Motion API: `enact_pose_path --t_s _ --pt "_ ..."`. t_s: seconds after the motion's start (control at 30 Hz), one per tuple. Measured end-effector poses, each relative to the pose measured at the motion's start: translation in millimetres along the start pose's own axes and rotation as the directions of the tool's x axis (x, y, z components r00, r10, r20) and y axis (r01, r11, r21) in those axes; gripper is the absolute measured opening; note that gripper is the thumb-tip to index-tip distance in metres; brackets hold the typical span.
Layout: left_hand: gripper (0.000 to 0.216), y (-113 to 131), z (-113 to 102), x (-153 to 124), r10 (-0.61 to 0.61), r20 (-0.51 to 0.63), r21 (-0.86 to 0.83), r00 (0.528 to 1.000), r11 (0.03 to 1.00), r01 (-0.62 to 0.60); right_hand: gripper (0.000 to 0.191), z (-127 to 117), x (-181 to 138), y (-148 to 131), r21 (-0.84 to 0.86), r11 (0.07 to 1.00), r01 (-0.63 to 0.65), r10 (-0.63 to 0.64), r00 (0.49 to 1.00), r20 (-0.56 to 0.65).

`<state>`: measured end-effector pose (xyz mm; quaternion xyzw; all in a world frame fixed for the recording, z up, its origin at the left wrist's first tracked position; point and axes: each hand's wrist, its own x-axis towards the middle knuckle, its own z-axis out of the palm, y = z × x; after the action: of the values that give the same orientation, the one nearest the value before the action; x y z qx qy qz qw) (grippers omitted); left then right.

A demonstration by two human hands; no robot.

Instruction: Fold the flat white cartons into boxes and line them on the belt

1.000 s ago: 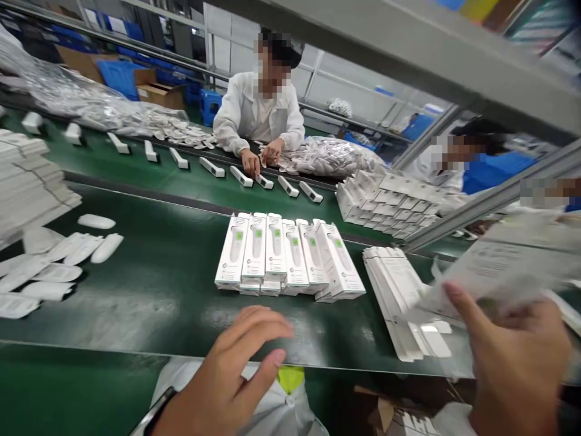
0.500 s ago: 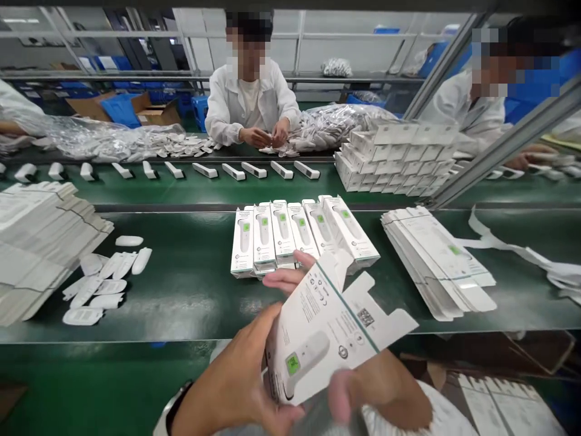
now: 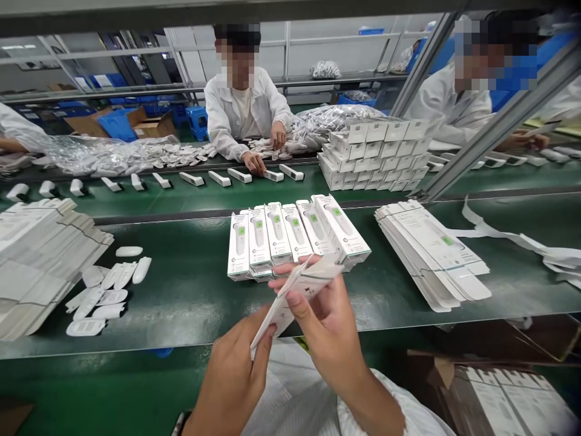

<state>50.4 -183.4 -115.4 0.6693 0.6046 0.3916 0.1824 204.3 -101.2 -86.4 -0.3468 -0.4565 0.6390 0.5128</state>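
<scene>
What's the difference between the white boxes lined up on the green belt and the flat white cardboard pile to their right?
The white boxes are folded into solid shapes, while the flat cardboard pile is unfolded, with flaps sticking out. The boxes lie side by side; the pile's sheets overlap. Both are white, show a green-screen device picture, and rest on the green belt.

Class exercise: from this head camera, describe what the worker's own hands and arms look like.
The left hand and right hand are bare, ungloved. A white sleeve covers the right forearm, and a dark band, perhaps a watch strap, shows at the left wrist.
</scene>
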Motion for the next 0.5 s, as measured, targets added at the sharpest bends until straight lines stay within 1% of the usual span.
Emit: enact_pose_path --t_s 0.07,0.1,0.13,0.2,0.27,0.3,0.37,0.43,0.5 --pt "0.046 4 -3 2 -0.039 0.077 -0.100 0.996 0.994 0.047 0.043 0 -3 -2 0.058 0.997 0.055 -0.056 0.998 0.011" --pt "0.050 8 -3 5 -0.055 0.096 -0.172 0.994 0.982 0.071 0.043 -2 -5 -3 0.064 0.996 0.060 -0.063 0.997 0.054" --pt "0.051 12 -3 10 -0.071 0.086 -0.250 0.994 0.964 0.091 0.045 -4 -6 -4 0.048 0.998 0.045 -0.051 0.991 0.123" --pt "0.056 24 1 24 -0.119 -0.016 -0.398 0.993 0.912 0.102 0.056 -10 -9 -8 -0.036 0.999 0.010 0.000 0.961 0.278" --pt "0.059 37 5 39 -0.180 -0.117 -0.521 0.977 0.848 0.093 0.065 -14 -12 -13 -0.088 0.996 -0.012 0.044 0.923 0.383" --pt "0.056 44 8 45 -0.204 -0.131 -0.571 0.970 0.816 0.095 0.066 -14 -14 -16 -0.075 0.997 -0.031 0.059 0.917 0.395" --pt "0.046 57 13 53 -0.241 -0.098 -0.656 0.965 0.746 0.120 0.060 -11 -16 -23 -0.002 0.996 -0.086 0.081 0.933 0.349" --pt "0.039 67 16 52 -0.302 -0.056 -0.718 0.952 0.675 0.172 0.047 -5 -17 -27 0.044 0.992 -0.122 0.105 0.955 0.276" --pt "0.043 70 18 45 -0.377 -0.013 -0.770 0.926 0.594 0.231 0.035 -1 -18 -28 0.055 0.992 -0.112 0.096 0.967 0.236"
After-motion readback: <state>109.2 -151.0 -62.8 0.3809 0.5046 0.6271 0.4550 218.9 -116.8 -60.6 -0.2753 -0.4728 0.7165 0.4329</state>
